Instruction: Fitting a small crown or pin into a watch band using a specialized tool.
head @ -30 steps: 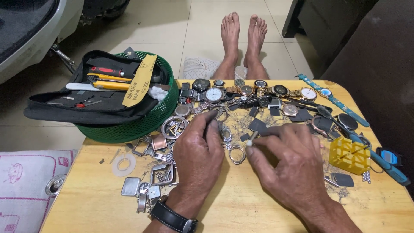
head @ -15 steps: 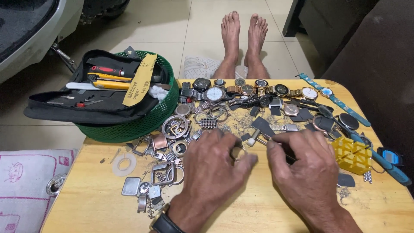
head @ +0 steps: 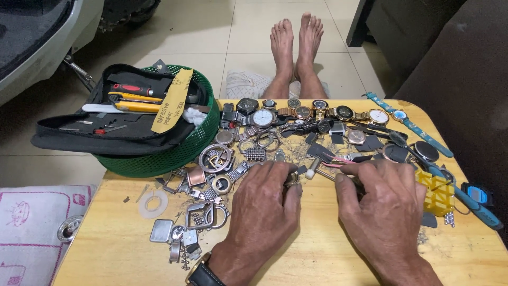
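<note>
Between thumb and fingertips of the left hand [head: 264, 204]: one small round metal watch case [head: 291, 179], pinched at the hand's right edge, just above the wooden table [head: 328, 259]. Fingers curled narrow around it; a dark wristwatch [head: 203, 274] sits on that wrist.

Right hand [head: 383, 204]: fingers closed narrow on a thin tool [head: 338, 164] with a pinkish shaft, whose tip points left toward the case; the grip itself is partly hidden under the knuckles. Tip and case lie near each other, contact not discernible.

Just beyond the fingers: loose scatter of watch parts [head: 222, 175], namely round bezels, square case backs, bracelet links and small beads, spread over the table's middle and left.

Far edge of the table: a row of complete watches [head: 301, 111], faces up, side by side.

Right of the right hand: a yellow plastic block [head: 436, 190], and a blue-strapped watch [head: 410, 127] lying diagonally.

Left rear corner: a green mesh basket [head: 174, 153] holding an open black tool pouch [head: 106, 132] with screwdrivers and a strip of sandpaper [head: 172, 103].

Beyond the table: the person's bare feet [head: 296, 45] on a tiled floor.
</note>
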